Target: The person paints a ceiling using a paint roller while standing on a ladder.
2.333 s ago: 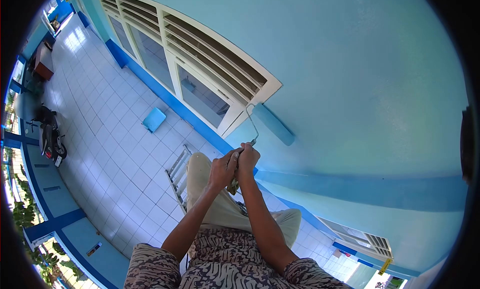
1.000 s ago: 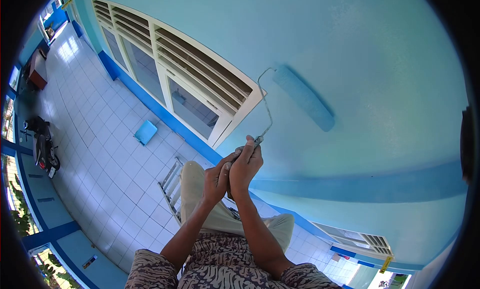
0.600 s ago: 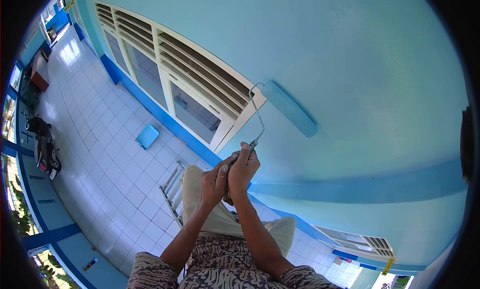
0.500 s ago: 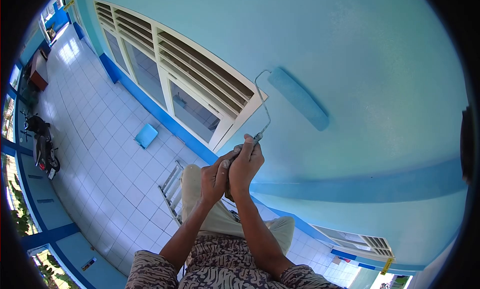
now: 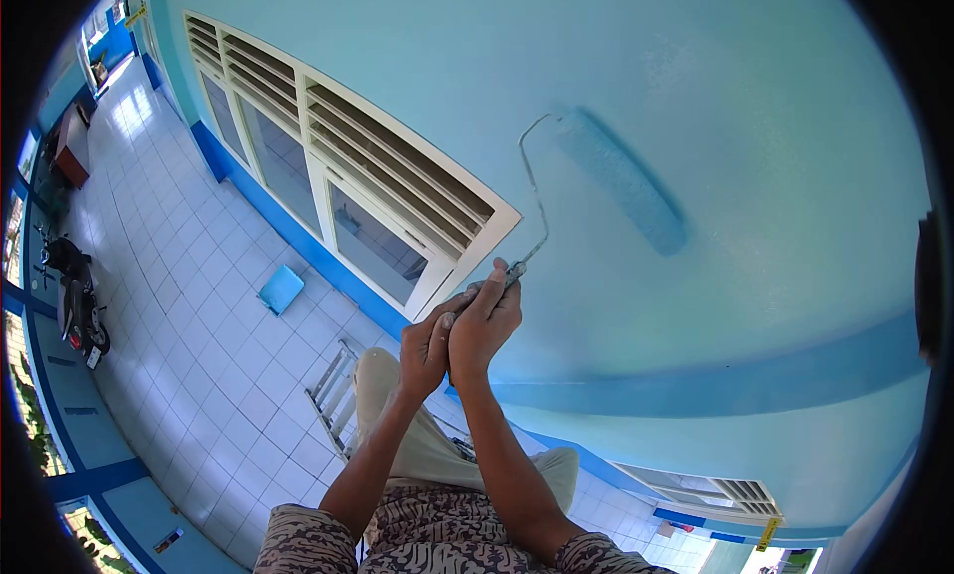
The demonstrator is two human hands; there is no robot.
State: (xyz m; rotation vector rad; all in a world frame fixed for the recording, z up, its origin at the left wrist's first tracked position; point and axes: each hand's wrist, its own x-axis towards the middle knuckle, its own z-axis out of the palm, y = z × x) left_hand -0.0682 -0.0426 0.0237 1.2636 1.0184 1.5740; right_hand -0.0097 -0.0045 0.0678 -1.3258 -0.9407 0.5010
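Observation:
A paint roller (image 5: 624,184) with a light-blue sleeve lies against the pale blue-green wall (image 5: 755,127), right of the window corner. Its bent wire frame runs down to a handle gripped by both hands. My right hand (image 5: 483,321) is closed round the handle's upper part, thumb along it. Just below and to the left, my left hand (image 5: 425,355) wraps the lower part, touching the right hand. Most of the handle is hidden by my fingers. Paint marks show on some fingertips.
A white-framed louvred window (image 5: 368,176) borders the wall at left. On the tiled floor (image 5: 219,375) sits a blue paint tray (image 5: 281,289). A metal ladder (image 5: 333,400) stands beside my legs. Farther left is a parked motorcycle (image 5: 79,306).
The roller has moved a little right and upward along the wall. Both hands keep their hold on the handle, and the view has shifted slightly.

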